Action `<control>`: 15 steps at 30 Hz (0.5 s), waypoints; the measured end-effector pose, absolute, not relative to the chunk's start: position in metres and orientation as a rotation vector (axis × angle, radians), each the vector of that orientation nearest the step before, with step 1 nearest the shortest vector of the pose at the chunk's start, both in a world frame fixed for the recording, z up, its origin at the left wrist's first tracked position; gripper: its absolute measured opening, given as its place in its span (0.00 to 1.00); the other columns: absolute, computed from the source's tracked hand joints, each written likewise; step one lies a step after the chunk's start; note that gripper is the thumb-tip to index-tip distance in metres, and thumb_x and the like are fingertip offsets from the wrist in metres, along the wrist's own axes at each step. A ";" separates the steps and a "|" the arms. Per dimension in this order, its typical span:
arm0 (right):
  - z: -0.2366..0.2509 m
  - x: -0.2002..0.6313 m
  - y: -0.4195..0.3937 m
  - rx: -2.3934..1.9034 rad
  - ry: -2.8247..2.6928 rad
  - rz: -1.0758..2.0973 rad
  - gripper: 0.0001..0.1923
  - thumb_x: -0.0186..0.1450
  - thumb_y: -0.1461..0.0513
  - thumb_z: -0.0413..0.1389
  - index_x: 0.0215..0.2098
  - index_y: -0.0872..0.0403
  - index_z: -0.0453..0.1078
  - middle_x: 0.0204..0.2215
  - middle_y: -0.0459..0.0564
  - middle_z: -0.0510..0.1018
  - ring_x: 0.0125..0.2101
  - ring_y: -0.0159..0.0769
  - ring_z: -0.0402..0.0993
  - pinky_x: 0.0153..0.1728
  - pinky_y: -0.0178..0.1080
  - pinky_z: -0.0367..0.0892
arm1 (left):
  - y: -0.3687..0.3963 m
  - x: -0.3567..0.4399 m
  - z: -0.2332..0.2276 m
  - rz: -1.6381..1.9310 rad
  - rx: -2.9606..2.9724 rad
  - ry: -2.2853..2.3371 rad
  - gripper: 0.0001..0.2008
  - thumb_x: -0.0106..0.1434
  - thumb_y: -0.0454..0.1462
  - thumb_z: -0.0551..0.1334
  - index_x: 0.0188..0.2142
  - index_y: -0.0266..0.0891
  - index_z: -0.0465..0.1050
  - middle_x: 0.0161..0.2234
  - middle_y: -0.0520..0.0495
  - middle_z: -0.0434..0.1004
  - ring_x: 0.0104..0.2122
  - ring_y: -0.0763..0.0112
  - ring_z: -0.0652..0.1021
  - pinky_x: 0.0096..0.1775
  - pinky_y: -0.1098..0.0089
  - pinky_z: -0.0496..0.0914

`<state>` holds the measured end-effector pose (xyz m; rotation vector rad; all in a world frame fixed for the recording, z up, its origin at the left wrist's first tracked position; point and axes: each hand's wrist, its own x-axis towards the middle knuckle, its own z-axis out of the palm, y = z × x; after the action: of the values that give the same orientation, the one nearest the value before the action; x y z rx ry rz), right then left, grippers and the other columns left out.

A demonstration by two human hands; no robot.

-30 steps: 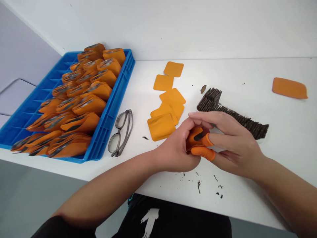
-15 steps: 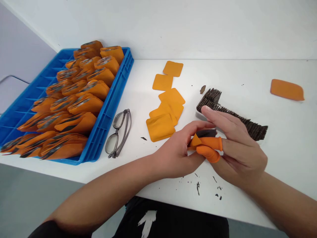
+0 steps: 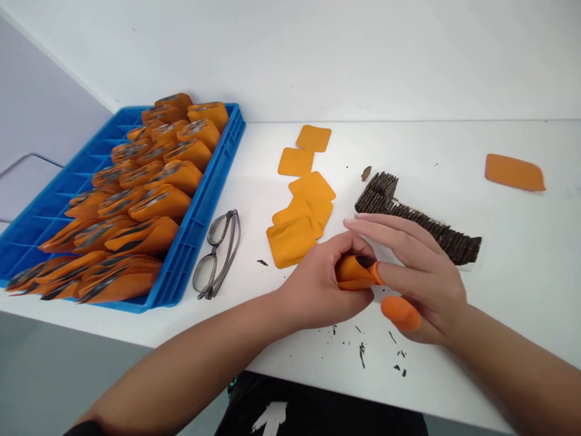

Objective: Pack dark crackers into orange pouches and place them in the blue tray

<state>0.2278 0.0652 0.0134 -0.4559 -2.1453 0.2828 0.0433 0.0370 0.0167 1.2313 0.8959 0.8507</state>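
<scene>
My left hand [image 3: 320, 287] is closed around an orange pouch [image 3: 351, 270] just above the white table [image 3: 499, 266]. A dark flat piece sticks out of the pouch's mouth. My right hand [image 3: 420, 272] wears orange finger cots on thumb and a finger; one cotted finger presses on the dark piece at the pouch opening, the other fingers are spread. Right behind my hands lies a long row of dark brown square pieces [image 3: 420, 221]. To the left of that row, several empty orange pouches [image 3: 302, 209] lie overlapping.
A blue crate [image 3: 200, 212] at the left holds several rows of filled orange pouches. Grey glasses [image 3: 216, 254] lie beside it. One orange pouch [image 3: 514, 172] lies alone at the far right. Dark crumbs [image 3: 363, 348] dot the near table edge. A white wall runs behind.
My right hand pushed the dark piece deeper into the pouch; less of it shows now. My cotted thumb dropped away below the pouch. The view shifted slightly.
</scene>
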 end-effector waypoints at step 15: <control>0.011 0.232 0.058 -0.544 -2.057 0.091 0.29 0.79 0.50 0.40 0.32 0.51 0.76 0.52 0.58 0.81 0.53 0.54 0.77 0.46 0.58 0.79 | 0.037 0.041 0.017 1.030 1.598 1.169 0.10 0.50 0.30 0.65 0.32 0.41 0.68 0.27 0.56 0.71 0.28 0.75 0.70 0.29 0.73 0.62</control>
<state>0.2316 0.0583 0.0111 -0.5437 -2.0568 0.0911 0.0405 0.0369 0.0168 1.5978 1.1690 1.0302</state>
